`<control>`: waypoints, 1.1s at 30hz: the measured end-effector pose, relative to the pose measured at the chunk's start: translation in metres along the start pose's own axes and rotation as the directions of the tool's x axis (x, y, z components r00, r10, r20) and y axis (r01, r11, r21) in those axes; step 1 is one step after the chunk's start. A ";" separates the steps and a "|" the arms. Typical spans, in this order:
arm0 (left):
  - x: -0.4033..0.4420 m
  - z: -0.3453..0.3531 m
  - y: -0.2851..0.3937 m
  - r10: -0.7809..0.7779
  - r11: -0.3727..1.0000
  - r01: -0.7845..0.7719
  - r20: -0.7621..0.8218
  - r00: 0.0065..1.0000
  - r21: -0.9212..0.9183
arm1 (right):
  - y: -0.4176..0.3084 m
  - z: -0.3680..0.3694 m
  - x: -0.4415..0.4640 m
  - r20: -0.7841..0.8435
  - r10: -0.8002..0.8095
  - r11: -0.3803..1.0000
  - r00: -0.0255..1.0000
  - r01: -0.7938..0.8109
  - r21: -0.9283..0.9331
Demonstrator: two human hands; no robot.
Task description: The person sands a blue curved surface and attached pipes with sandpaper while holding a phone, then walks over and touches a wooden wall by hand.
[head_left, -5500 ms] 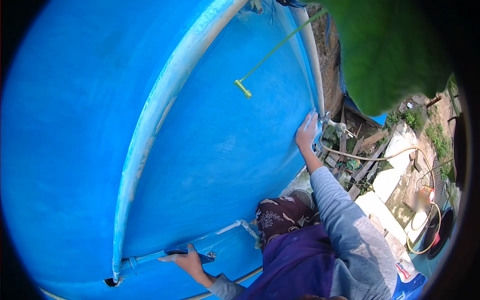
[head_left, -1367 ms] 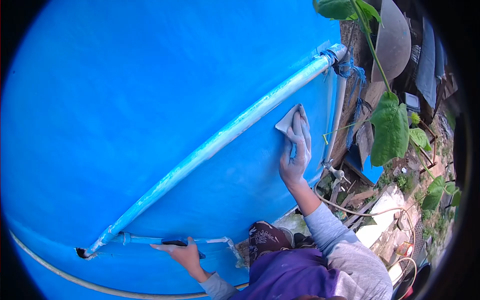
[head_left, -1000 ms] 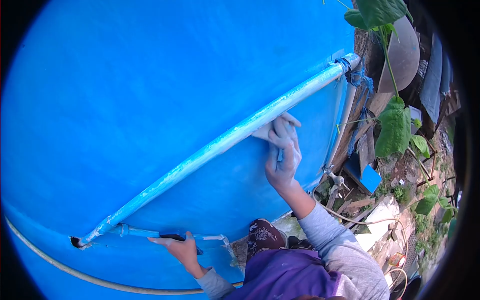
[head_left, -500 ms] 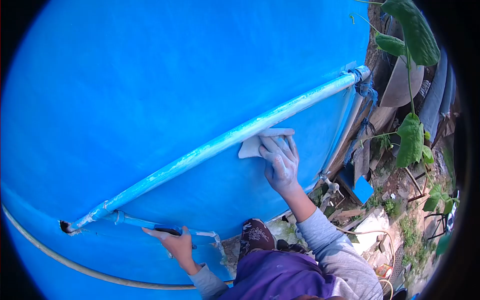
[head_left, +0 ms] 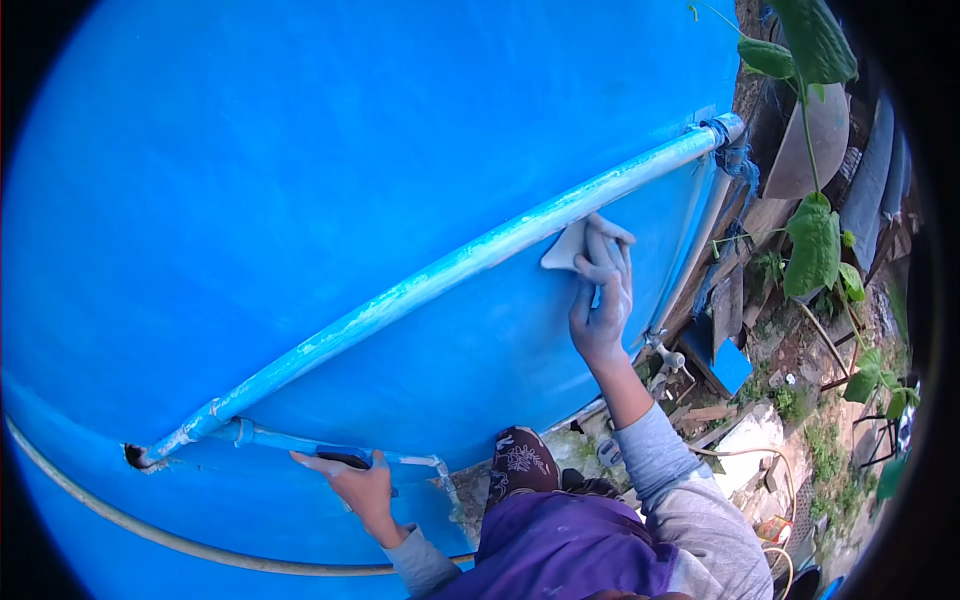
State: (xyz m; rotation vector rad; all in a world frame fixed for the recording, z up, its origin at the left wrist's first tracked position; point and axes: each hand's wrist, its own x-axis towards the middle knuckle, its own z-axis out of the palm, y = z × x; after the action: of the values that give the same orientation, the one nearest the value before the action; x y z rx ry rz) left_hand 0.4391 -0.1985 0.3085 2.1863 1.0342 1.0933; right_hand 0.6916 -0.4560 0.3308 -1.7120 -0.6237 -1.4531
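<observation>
A pale, bent sheet (head_left: pixel 568 246), which looks like sandpaper, is pinched in my right hand (head_left: pixel 604 285). That hand is coated in whitish dust and presses the sheet against the blue wall, just below the thick pipe (head_left: pixel 420 285). The pipe runs diagonally across the wall, its blue paint worn to white in patches. At the lower left, my left hand (head_left: pixel 362 490) grips a dark, flat object (head_left: pixel 343 459) that resembles a phone, mostly hidden by the hand. Beside it runs a thinner blue pipe (head_left: pixel 275 438).
A hose (head_left: pixel 170 537) curves along the lower left of the blue wall (head_left: pixel 300 180). A tap (head_left: pixel 672 357) stands by the wall's right edge. Leafy vines (head_left: pixel 812 250) hang at the right over rubble and boards. Blue cord (head_left: pixel 735 160) wraps the pipe's upper end.
My right hand has slid up and to the right along the pipe's underside with the pale sheet. My left hand stays almost in place.
</observation>
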 end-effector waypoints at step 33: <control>0.003 -0.003 -0.016 0.016 0.998 -0.016 -0.008 1.000 0.056 | -0.025 0.029 -0.019 -0.071 0.260 0.957 0.963 -0.247 0.153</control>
State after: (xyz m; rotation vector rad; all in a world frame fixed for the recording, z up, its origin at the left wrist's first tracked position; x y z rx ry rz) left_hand 0.4314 -0.1867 0.3008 2.2395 1.0654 1.0939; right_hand 0.6842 -0.4159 0.3176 -1.5432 -0.4305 -1.2653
